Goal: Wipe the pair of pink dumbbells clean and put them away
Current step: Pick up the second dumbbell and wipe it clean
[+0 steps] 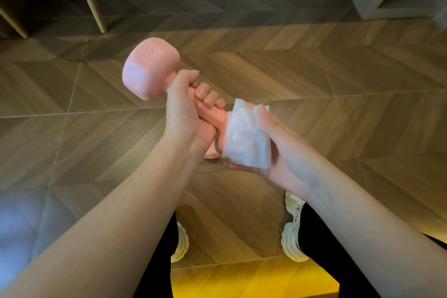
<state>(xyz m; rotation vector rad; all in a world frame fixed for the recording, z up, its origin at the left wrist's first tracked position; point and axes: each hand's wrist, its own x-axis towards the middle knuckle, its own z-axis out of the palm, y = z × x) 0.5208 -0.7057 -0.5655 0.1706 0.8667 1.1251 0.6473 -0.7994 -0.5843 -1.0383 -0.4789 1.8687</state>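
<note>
Forearms nearest camera, both raised over the wood floor (pixel 338 75). Left hand (pixel 183 113) grip wrapped tight on the pink dumbbell (pixel 151 69) handle, upper head tilted up-left of it. Right hand (pixel 278 143), just right of the handle, presses a white wipe (pixel 246 138) around the dumbbell's lower head, fingers curled underneath.

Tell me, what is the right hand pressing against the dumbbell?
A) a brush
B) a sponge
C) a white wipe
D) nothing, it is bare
C: the right hand holds a white wipe wrapped over the near end of the dumbbell, while the left hand grips the handle.
</note>
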